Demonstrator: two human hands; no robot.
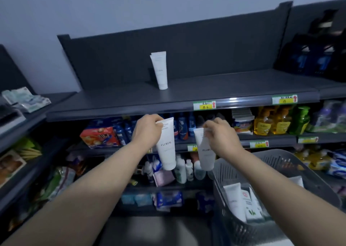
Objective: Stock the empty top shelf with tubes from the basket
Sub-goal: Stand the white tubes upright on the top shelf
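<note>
Left hand [148, 131] pinches white tube [166, 148] by crimp, cap down. Right hand [222, 139] holds second tube [205, 150] likewise. Third tube [160, 70] upright on top shelf [224, 90]. Grey basket [280, 161] holds more.

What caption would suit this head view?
Left hand holds one tube, right hand another tube, below the top shelf with a standing tube.

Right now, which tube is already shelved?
The white tube standing alone on the top shelf; left hand and right hand each hold another.
</note>
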